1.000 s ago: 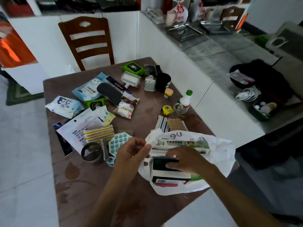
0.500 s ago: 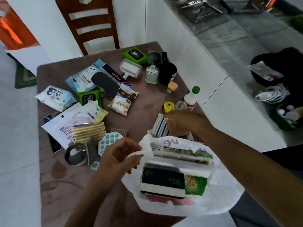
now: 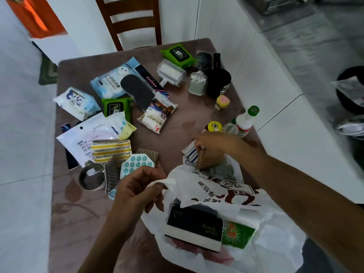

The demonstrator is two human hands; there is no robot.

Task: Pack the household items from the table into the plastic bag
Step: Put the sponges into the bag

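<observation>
A person packs household goods into a white plastic bag at the near edge of a brown table.

Inside the bag lie a dark box and a green packet. The left hand pinches the bag's rim; the right hand, just beyond, grips a woven tan pad beside a striped pack. Farther off sit a salt packet, wipes and a cotton-swab holder.

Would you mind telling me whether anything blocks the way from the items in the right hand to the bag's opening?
Nothing visible does. The right hand grips the woven pad and striped packet just behind the plastic bag, whose mouth the left hand holds open.
</observation>
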